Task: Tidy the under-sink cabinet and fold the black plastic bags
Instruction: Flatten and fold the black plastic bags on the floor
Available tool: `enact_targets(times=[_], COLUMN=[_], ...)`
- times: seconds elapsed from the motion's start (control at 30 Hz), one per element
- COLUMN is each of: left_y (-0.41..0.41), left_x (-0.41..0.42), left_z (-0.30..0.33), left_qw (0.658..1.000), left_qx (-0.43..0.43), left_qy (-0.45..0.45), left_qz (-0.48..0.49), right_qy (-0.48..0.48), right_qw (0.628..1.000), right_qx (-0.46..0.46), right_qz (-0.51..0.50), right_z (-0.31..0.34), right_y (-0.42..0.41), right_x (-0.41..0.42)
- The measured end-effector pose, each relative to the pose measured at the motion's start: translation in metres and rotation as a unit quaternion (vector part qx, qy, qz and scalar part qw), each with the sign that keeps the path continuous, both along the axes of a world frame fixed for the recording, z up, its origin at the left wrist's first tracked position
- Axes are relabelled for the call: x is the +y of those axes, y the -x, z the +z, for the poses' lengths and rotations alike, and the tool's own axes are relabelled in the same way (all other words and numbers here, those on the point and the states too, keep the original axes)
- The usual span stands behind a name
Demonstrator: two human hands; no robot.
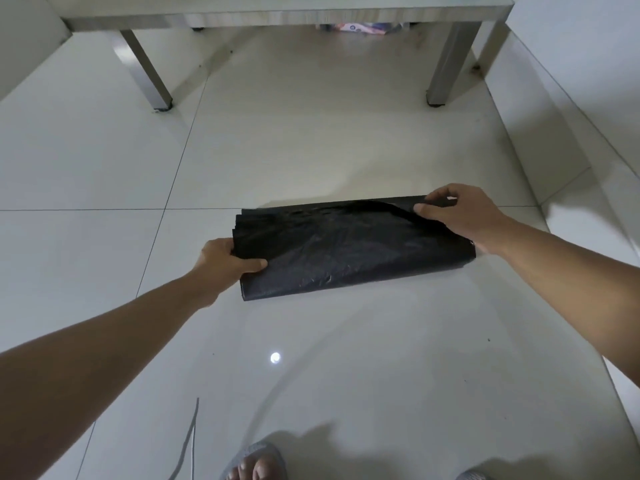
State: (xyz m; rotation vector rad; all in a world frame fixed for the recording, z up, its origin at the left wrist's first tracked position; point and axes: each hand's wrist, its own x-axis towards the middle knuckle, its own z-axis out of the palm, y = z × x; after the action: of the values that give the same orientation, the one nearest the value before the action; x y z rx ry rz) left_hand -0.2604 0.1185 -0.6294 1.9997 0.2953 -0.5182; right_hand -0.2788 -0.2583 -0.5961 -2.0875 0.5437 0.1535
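Black plastic bags [346, 247] lying folded on the floor [311, 150], my left hand [225, 259] pinching their left edge, my right hand [460, 211] pinching their far right corner

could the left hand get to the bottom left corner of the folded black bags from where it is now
Probably yes. The left hand already grips the left edge of the black plastic bags, just above that corner, and only bare floor tile lies beside it. The right hand pinches the far right corner, out of the way.

floor [311, 150]: open ahead | table legs [147, 71] flank (wide gap between)
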Motion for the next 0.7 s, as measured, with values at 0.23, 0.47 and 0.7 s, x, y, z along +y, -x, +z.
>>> enact_targets(times=[0.23,0.47,0.7], left_y=[-0.010,-0.020,-0.028], left_x=[-0.016,-0.041,-0.048], left_z=[-0.006,-0.012,-0.027], left_qw=[0.997,0.992,0.983], left_qx=[-0.019,-0.070,-0.063], left_qy=[0.016,-0.051,-0.110], left_qz=[0.076,0.093,0.131], right_qy=[-0.048,0.091,0.219], right_qw=[0.998,0.993,0.974], right_qx=[0.023,-0.044,0.004], right_qz=[0.040,-0.062,-0.064], right_z=[-0.007,-0.041,-0.069], right_y=[0.012,-0.002,-0.016], right_x=[-0.017,-0.011,-0.006])
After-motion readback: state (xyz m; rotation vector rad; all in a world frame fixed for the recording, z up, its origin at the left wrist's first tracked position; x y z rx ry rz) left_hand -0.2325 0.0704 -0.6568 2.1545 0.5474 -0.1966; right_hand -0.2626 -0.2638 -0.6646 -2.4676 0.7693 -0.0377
